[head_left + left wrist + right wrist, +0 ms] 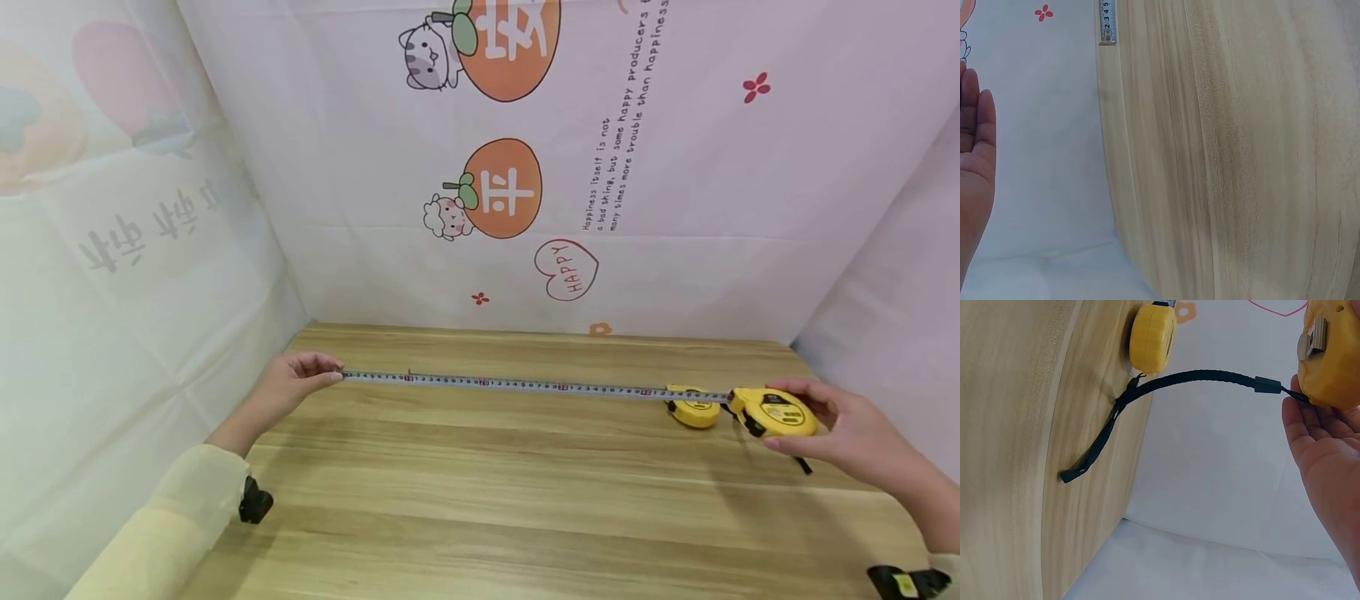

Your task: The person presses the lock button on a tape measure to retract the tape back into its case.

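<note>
My left hand [296, 377] pinches the end of a tape measure's blade [525, 384] between thumb and fingers. The blade runs straight across to a yellow tape measure [780, 412], which my right hand [851, 429] grips by its case. A metal clip [1315, 340] and a black strap [1197, 376] show on this case in the right wrist view. A second yellow tape measure [693, 410] lies on the table, partly behind the stretched blade. Its own blade end [1107, 31], with a metal hook, lies by the table's far edge. In the left wrist view, the left hand's pinch is out of frame.
The wooden table [487, 508] backs onto a white printed cloth [360, 167] with orange fruit drawings and lettering. More cloth hangs at the left [97, 333] and right [892, 275] sides. A black wrist camera [255, 500] sits on the left sleeve.
</note>
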The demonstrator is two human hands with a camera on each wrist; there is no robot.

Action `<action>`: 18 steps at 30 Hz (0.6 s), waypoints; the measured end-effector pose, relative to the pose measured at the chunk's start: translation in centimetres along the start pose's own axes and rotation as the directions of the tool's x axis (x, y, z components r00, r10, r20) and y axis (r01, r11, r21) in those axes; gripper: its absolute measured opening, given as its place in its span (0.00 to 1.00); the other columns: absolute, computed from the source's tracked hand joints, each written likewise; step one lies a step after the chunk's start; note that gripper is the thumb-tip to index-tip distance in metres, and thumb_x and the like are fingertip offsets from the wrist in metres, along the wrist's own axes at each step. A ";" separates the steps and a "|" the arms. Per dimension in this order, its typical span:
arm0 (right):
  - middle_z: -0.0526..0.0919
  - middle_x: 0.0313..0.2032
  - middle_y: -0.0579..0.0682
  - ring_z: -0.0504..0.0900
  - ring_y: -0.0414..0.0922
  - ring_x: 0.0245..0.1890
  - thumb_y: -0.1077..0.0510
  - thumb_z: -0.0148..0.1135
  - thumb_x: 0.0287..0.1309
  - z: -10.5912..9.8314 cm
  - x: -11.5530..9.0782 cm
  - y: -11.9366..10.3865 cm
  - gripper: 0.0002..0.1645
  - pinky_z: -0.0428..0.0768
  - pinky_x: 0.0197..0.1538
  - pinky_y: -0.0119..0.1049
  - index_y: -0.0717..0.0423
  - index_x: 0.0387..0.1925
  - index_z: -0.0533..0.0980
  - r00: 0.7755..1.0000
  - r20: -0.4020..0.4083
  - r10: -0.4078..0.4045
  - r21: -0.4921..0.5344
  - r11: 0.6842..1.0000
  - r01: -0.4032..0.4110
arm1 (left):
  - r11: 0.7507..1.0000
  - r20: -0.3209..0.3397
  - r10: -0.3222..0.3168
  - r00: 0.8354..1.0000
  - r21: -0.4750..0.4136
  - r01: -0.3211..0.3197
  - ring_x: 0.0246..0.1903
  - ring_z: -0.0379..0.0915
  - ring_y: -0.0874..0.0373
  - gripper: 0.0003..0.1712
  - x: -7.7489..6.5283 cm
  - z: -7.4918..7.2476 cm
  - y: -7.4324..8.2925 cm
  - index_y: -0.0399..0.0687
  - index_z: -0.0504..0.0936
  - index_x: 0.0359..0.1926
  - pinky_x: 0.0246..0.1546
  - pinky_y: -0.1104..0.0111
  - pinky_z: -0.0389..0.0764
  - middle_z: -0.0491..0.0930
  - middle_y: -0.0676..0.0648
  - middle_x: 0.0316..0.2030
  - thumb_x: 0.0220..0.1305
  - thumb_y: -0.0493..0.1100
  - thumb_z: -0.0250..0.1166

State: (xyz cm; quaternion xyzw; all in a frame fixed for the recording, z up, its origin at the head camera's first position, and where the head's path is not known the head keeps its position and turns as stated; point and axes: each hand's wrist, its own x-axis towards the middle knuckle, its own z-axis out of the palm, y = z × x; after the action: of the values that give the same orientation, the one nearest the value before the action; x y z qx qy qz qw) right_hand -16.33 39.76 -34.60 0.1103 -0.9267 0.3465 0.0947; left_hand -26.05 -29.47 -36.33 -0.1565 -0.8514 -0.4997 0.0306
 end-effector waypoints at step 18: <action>0.68 0.49 0.28 0.71 0.21 0.42 0.62 0.76 0.49 0.4 0.2 0.1 0.42 0.76 0.34 0.23 0.69 0.62 0.65 1.000 0.009 -0.004 0.012 1.000 0.004 | 0.999 0.018 -0.015 1.000 -0.033 0.015 0.38 0.78 0.58 0.17 0.1 0.5 0.5 0.36 0.82 0.46 0.40 0.70 0.80 0.83 0.46 0.40 0.65 0.46 0.67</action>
State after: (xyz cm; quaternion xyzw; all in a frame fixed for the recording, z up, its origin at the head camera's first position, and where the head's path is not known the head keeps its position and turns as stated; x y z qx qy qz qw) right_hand -16.53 39.52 -34.91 0.1144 -0.9248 0.3515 0.0903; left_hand -25.93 -28.82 -36.15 -0.1549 -0.8443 -0.5128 0.0168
